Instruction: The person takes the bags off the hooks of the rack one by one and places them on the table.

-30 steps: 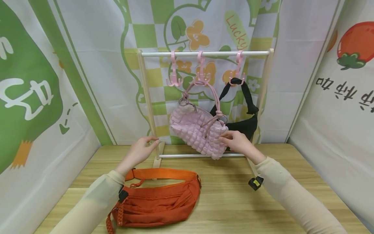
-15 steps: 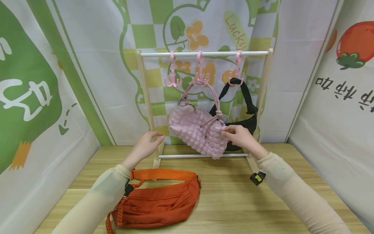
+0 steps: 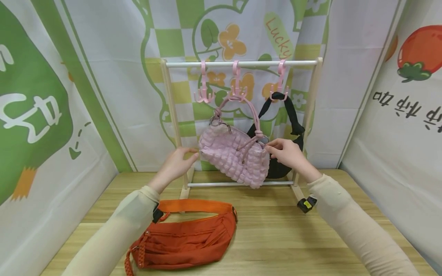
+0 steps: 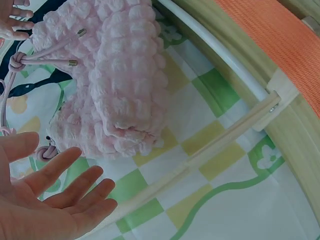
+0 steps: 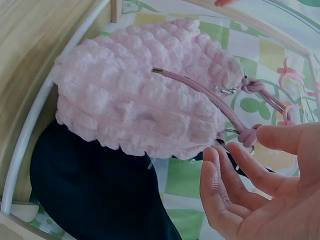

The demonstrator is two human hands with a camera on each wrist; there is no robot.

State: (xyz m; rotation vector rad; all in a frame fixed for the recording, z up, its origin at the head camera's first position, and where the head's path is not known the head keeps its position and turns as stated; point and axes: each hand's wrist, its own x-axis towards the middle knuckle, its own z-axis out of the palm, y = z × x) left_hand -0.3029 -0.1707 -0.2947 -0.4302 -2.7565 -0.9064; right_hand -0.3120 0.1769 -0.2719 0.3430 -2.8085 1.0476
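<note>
A pink puffy handbag [image 3: 238, 157] hangs tilted by its cord handle from the middle pink hook [image 3: 237, 90], its right end lower. My left hand [image 3: 177, 165] is at the bag's left end, fingers loosely extended; in the left wrist view this hand [image 4: 65, 200] holds nothing, thumb and fingers apart. On the other side, my right hand [image 3: 286, 153] has its fingertips right at the bag's upper right corner. The right wrist view shows that hand [image 5: 265, 185] with thumb and fingers spread apart, close to the handle knot [image 5: 247, 137].
A black bag [image 3: 281, 165] hangs from the right pink hook [image 3: 279, 92], partly behind the pink one. The left hook [image 3: 204, 94] bears nothing. All hang on a rack's top rail [image 3: 259, 63]. An orange waist bag [image 3: 186, 245] lies on the wooden table [image 3: 276, 245] in front.
My left hand has moved right and up, toward the pink handbag's left end. My right hand has shifted slightly up along its right end. The handbag has barely moved.
</note>
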